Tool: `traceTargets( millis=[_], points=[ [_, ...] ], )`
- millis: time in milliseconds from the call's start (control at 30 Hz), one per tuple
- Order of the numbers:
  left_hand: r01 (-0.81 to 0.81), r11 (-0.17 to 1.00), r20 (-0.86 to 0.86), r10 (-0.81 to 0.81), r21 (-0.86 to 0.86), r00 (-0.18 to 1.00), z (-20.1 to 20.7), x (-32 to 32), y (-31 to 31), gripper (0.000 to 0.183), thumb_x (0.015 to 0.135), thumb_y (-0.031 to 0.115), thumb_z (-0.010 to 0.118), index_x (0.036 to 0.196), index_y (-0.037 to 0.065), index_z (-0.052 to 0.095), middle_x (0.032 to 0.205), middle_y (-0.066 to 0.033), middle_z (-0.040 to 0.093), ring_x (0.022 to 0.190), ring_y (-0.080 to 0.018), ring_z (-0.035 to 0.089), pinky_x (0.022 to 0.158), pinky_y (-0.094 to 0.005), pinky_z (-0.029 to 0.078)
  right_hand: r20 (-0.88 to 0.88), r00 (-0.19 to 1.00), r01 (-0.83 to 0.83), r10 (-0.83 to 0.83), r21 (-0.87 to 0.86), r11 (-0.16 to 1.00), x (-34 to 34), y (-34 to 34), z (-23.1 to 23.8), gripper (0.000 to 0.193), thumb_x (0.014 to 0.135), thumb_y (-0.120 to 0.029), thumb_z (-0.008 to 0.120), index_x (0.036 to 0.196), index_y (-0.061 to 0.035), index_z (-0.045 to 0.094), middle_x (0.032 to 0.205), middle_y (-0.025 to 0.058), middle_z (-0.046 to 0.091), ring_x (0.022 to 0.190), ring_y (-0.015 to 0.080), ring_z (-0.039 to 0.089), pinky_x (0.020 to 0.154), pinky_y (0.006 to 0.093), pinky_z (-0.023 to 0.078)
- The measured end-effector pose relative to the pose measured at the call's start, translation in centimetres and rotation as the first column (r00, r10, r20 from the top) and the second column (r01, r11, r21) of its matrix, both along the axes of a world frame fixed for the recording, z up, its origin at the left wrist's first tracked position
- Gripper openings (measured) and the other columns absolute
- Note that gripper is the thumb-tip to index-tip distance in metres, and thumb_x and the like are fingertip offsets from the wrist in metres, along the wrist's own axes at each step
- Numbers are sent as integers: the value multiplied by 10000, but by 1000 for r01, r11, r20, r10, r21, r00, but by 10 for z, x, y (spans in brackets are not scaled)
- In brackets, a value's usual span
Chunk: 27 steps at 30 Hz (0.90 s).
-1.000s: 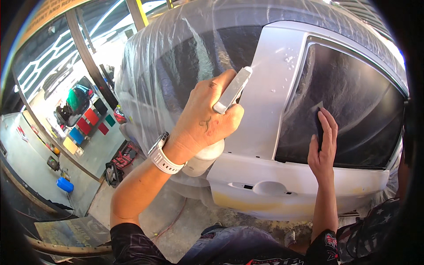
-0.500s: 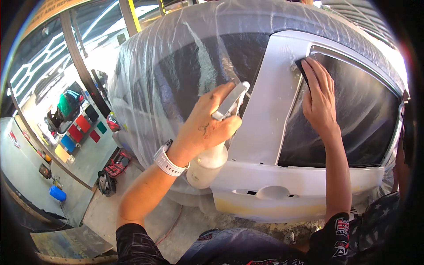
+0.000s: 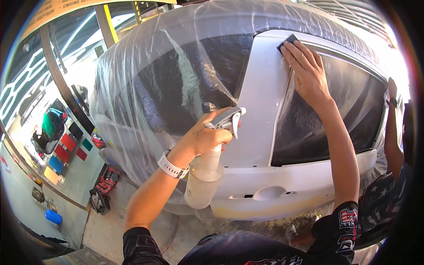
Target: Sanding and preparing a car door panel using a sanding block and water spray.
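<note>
My left hand [image 3: 211, 139] is wrapped round the neck of a translucent spray bottle [image 3: 204, 179]. Its grey-and-white trigger head points right, toward the primed car door. The fingers of my right hand [image 3: 308, 75] press a dark piece of sandpaper [image 3: 289, 43] flat on the top corner of the pale grey door frame [image 3: 261, 88], left of the window. Plastic film covers the window [image 3: 335, 115] beside my right wrist. Lower on the door are a handle recess [image 3: 270, 193] and a yellowish patch along the bottom.
Clear plastic sheeting [image 3: 145, 84] drapes the rest of the car. At the right, another person's arm [image 3: 392, 128] reaches up beside the door's edge. A red-and-black bag [image 3: 106, 181] lies on the floor at the left, near coloured panels [image 3: 66, 143] and a blue tank [image 3: 53, 217].
My right hand has slid the sandpaper up to the frame's top corner and tilted it. My left hand has lowered the spray bottle, now more upright. The other person's arm has come into view.
</note>
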<state>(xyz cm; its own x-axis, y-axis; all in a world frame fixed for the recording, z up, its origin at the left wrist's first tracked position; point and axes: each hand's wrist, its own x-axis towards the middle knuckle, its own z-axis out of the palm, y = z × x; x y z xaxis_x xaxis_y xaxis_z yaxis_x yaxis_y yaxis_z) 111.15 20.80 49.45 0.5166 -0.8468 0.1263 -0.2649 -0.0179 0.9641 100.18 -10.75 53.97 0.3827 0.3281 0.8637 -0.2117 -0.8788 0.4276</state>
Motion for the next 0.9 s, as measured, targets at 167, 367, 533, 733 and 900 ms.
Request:
traceTargets(
  millis=[167,367,533,733,900],
  points=[
    [85,996,52,-87,36,995,-6,10,10,439,754,28,615,1183,24,706,1170,-46,682,903,-111,647,735,-291,591,-37,999,-18,19,25,1000,-7,26,-76,518,904,12,581,1394,-116,691,1500,22,608,1443,245,502,1155,476,375],
    [92,994,193,-100,51,976,-12,7,5,449,749,-1,607,1192,19,680,1163,-68,686,816,-114,658,706,-296,599,-54,999,5,-9,-74,997,-7,-6,-26,534,912,-8,560,1413,-151,677,1524,26,597,1439,233,506,1131,459,381],
    [81,993,71,-87,92,994,-7,8,13,262,769,-75,627,1008,-14,715,1247,-115,695,894,-128,691,757,-312,637,12,1000,23,-23,-22,999,4,9,-40,487,938,-48,553,1392,-148,697,1514,25,607,1427,238,517,1119,464,383],
    [59,997,337,-75,59,939,-14,10,11,204,771,-85,649,967,-59,701,1240,-134,691,894,-123,691,750,-306,641,-92,995,-56,49,-76,996,-13,2,-57,512,890,-25,587,1363,-168,721,1503,33,619,1408,252,539,1085,483,402],
    [97,994,403,-105,40,909,-13,10,11,176,769,-87,657,935,-58,708,1260,-146,682,893,-122,693,749,-302,641,73,996,44,-42,-37,998,8,1,1,501,905,-63,598,1386,-157,701,1514,48,610,1412,257,536,1064,490,402]
  ],
)
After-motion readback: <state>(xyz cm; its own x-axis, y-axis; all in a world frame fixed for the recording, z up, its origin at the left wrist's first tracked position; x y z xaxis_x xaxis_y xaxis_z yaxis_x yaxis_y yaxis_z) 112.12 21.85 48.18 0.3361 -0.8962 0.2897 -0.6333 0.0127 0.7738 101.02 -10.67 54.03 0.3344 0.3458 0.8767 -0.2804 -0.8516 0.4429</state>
